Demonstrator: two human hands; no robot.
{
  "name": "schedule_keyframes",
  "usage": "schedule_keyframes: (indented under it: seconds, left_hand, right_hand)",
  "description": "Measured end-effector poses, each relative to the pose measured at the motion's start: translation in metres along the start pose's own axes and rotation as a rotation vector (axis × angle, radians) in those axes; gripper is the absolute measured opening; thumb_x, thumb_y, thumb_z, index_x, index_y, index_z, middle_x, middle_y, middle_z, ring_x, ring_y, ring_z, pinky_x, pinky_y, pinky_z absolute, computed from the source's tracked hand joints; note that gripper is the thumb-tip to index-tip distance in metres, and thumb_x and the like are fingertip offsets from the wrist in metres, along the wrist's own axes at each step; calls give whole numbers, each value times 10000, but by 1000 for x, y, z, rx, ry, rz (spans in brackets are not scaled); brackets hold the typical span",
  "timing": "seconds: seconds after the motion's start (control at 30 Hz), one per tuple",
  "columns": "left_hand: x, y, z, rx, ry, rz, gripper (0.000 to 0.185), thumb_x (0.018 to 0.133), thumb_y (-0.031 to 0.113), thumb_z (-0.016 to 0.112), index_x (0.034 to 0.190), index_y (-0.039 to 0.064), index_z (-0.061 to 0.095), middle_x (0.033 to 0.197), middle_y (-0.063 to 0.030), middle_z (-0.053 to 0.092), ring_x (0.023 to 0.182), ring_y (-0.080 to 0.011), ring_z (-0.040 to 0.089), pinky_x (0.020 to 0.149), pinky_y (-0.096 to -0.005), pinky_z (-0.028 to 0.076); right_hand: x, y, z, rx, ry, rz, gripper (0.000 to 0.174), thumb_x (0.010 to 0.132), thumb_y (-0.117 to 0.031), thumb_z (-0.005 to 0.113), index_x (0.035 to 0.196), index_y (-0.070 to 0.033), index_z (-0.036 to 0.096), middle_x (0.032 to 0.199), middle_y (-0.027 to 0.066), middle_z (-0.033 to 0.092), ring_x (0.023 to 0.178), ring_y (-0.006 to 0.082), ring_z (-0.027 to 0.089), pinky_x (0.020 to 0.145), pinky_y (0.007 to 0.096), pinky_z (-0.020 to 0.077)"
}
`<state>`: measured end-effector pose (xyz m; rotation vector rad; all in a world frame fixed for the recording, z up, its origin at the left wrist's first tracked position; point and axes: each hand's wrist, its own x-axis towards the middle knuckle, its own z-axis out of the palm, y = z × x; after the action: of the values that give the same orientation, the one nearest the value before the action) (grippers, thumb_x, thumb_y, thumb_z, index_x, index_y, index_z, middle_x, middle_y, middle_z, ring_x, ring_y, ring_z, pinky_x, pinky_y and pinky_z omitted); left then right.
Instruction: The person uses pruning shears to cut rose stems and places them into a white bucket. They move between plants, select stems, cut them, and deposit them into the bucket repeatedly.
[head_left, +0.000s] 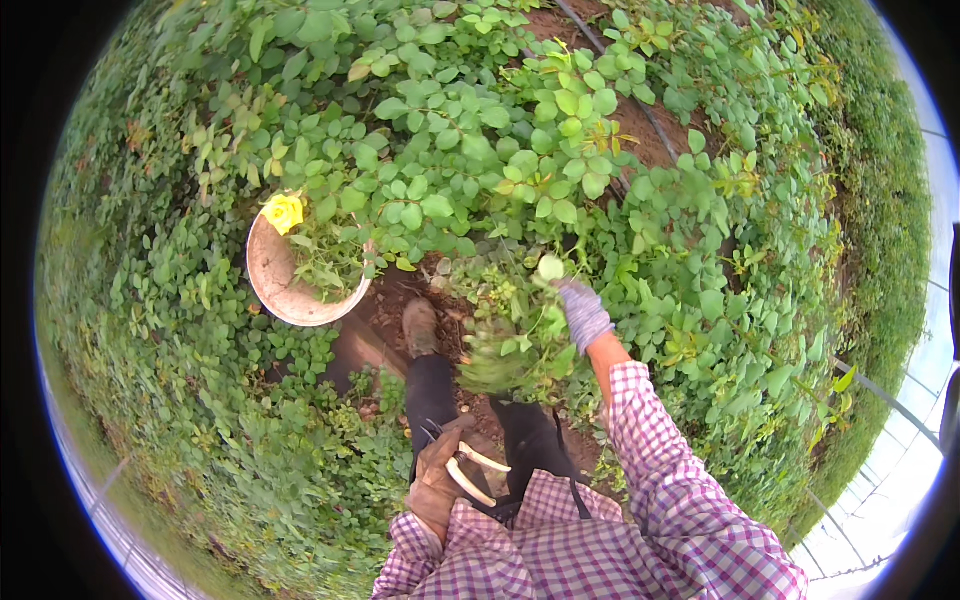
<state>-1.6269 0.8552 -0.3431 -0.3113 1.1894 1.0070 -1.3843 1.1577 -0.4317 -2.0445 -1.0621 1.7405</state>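
My left hand (437, 480), in a brown glove, is low in front of my body. It holds a pair of pruning shears (474, 474) with pale handles pointing right and dark blades towards the upper left. My right hand (584, 309) wears a grey knit glove and reaches forward among the plants. Its fingers are closed on a bunch of leafy green stems (525, 330), which hangs in front of my legs and is partly motion-blurred. Foliage hides the fingertips.
Left of my boot (420, 327) stands a pale, soil-stained bucket (268, 274) holding green cuttings (324, 266). A yellow rose (283, 214) shows at its rim. Dense rose bushes (450, 127) surround me. A dark irrigation hose (660, 133) crosses bare soil at the upper right.
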Motion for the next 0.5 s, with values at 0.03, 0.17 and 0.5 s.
schedule_keyframes:
  seconds: [0.03, 0.17, 0.5]
  left_hand:
    - [10, -13, -16, 79, -37, 4, 446, 1020, 192, 705, 1369, -71, 619, 1087, -182, 739, 1014, -337, 735, 940, -482, 613]
    - [16, -27, -85, 178, -70, -19, 411, 1022, 131, 679, 1385, -52, 618, 1162, -145, 736, 1016, -259, 726, 909, -369, 606]
    - [22, 99, -10, 599, -79, 23, 399, 981, 274, 735, 1251, -15, 685, 1036, -93, 717, 925, -241, 702, 839, -368, 584]
  right_hand:
    - [-6, 14, -12, -271, 2, -226, 511, 1054, -483, 578, 1287, -40, 681, 1016, 187, 720, 887, 366, 679, 886, 499, 597]
    - [-78, -44, -12, -803, -154, -211, 395, 1059, -405, 560, 1133, -39, 689, 992, 202, 728, 895, 440, 699, 883, 503, 594]
    - [-182, -67, 115, -496, -514, -717, 286, 1036, -349, 582, 1181, -132, 700, 836, 163, 698, 820, 367, 724, 661, 485, 575]
